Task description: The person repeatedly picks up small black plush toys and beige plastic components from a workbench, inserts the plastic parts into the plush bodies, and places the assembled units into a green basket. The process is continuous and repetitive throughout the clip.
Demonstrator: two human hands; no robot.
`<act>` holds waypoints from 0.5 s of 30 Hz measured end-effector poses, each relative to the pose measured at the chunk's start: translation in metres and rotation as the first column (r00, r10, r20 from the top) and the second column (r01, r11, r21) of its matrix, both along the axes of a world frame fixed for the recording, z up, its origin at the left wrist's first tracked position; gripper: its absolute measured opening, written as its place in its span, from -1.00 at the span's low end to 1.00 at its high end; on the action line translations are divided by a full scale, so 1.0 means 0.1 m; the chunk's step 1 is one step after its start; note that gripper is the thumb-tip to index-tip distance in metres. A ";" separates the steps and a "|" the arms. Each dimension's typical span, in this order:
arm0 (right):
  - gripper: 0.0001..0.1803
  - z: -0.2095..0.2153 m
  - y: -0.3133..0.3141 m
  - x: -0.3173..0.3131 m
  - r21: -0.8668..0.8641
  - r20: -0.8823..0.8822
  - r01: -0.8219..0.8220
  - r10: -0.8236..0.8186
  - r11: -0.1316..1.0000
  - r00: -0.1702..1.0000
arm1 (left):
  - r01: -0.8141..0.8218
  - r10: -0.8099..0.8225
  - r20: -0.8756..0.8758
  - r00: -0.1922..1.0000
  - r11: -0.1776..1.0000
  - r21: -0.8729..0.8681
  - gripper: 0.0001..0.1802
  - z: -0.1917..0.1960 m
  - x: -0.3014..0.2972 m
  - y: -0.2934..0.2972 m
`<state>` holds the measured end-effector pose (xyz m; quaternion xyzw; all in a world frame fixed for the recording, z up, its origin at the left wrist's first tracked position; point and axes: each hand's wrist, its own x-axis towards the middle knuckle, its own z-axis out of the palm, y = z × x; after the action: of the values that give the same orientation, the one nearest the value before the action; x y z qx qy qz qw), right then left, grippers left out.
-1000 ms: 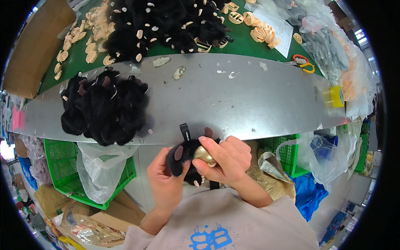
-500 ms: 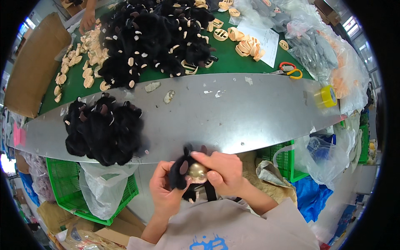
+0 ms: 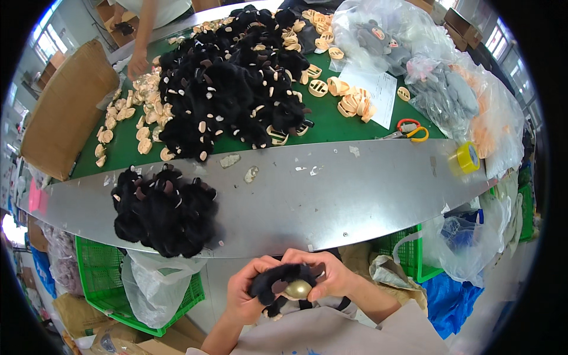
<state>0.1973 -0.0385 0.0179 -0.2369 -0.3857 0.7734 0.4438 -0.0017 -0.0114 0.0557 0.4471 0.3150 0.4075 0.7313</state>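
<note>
My left hand (image 3: 245, 293) is clamped on one side of a black plush toy (image 3: 283, 273), and my right hand (image 3: 332, 275) grips the other, thumb at its gold dome (image 3: 297, 289). I hold it before my body, by the near edge of the metal counter (image 3: 284, 207). Ahead to the left, a clump of black plush toys (image 3: 165, 216) stands between me and the beige plastic pieces (image 3: 143, 133); a co-worker's hand (image 3: 138, 64) is near those. Scissors (image 3: 408, 131) and yellow tape (image 3: 467, 157) lie right.
</note>
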 end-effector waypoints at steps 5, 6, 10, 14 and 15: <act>-0.49 0.14 -0.11 -0.05 0.190 0.179 0.109 -0.144 0.976 0.973 | 0.058 -0.069 0.052 0.996 0.980 0.188 -0.78 -0.16 -0.07 0.05; -0.48 0.18 -0.12 -0.09 0.161 0.142 0.156 -0.180 0.975 0.973 | 0.061 -0.075 0.078 0.994 0.984 0.168 -0.78 -0.19 -0.08 0.05; -0.41 0.17 -0.14 -0.11 0.205 0.203 0.245 -0.287 0.947 0.936 | 0.027 -0.034 0.071 0.997 0.995 0.097 -0.76 -0.18 -0.04 0.03; -0.37 0.14 -0.15 -0.14 0.247 0.231 0.264 -0.321 0.933 0.919 | 0.025 -0.036 0.088 0.995 0.992 0.121 -0.75 -0.24 -0.06 0.04; -0.35 0.14 -0.14 -0.13 0.291 0.238 0.271 -0.343 0.918 0.908 | 0.031 -0.040 0.087 0.995 0.994 0.109 -0.75 -0.21 -0.06 0.05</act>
<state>0.1839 -0.0526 0.0321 -0.3456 -0.4978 0.5960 0.5269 -0.0079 -0.0067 0.0351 0.4728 0.2515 0.4303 0.7267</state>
